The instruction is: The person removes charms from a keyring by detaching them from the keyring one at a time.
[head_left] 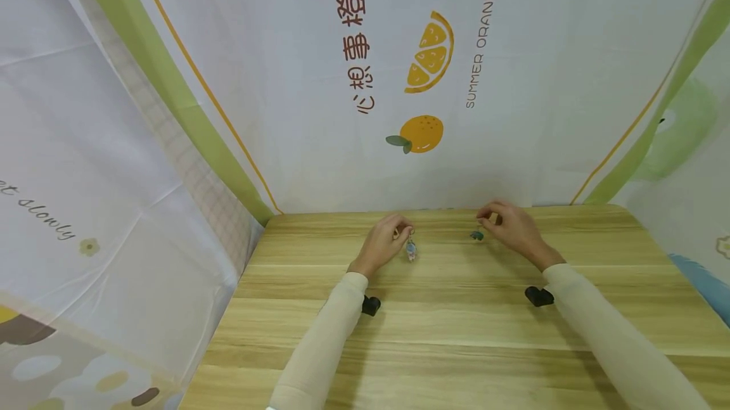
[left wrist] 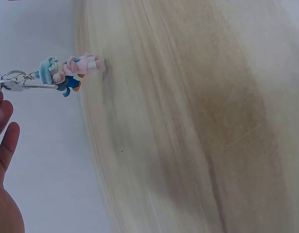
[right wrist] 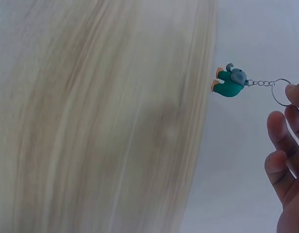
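Over the far part of the table (head_left: 445, 334), I see the person's left grip (head_left: 381, 245) at left and right grip (head_left: 515, 230) at right, well apart. Between them, the left keychain (head_left: 412, 250) hangs from the left grip and the right keychain (head_left: 476, 235) from the right grip. A back cloth (head_left: 308, 144) hangs behind the table's far edge.
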